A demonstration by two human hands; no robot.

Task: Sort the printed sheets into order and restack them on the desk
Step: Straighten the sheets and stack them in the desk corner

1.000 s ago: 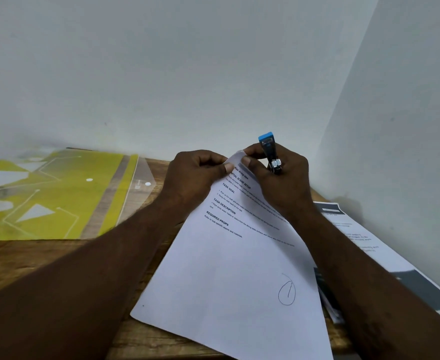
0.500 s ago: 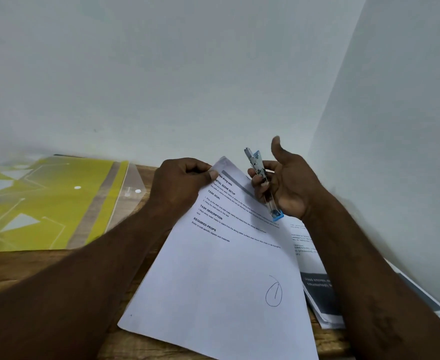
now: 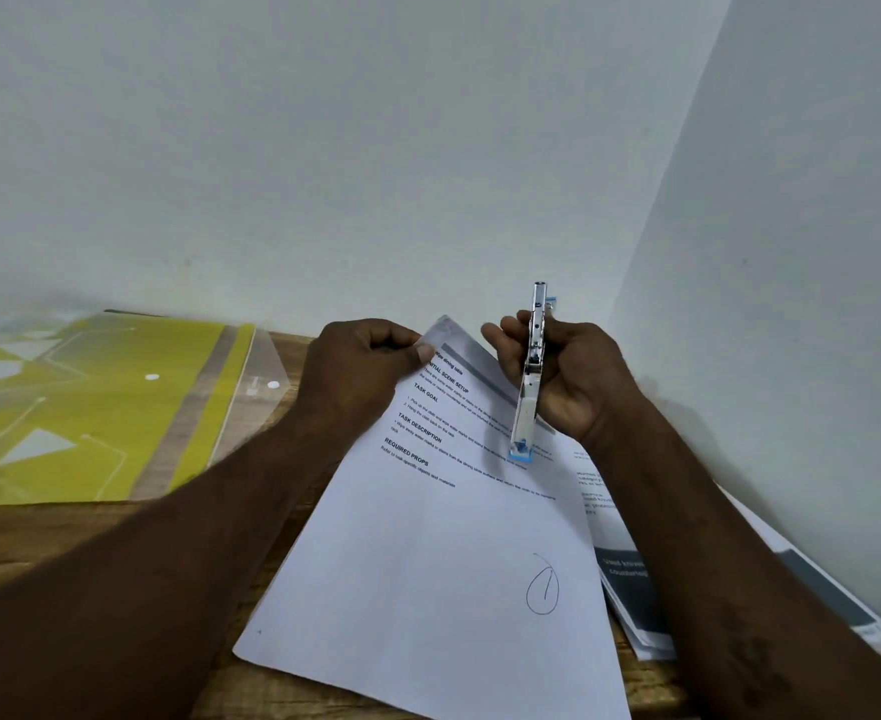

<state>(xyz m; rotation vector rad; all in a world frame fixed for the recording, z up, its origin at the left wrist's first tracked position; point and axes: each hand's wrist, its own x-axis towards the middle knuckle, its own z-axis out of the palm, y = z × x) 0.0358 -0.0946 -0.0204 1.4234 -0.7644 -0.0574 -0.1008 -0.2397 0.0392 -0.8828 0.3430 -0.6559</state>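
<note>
A white printed sheet (image 3: 443, 537) with a circled "1" near its lower corner lies tilted on the wooden desk (image 3: 38, 543). My left hand (image 3: 360, 376) pinches its top corner between thumb and fingers. My right hand (image 3: 568, 376) holds a small silver and blue stapler (image 3: 531, 376) above the sheet's upper right edge, its blue end pointing down. A second pile of printed sheets (image 3: 636, 579) with dark bands lies under my right forearm.
A yellow patterned plastic folder (image 3: 90, 407) with a clear flap lies on the desk at the left. White walls meet in a corner behind the desk and close on the right.
My right hand has turned the stapler over from blue end up to blue end down and curled its fingers round it. The left hand keeps its pinch on the sheet's corner.
</note>
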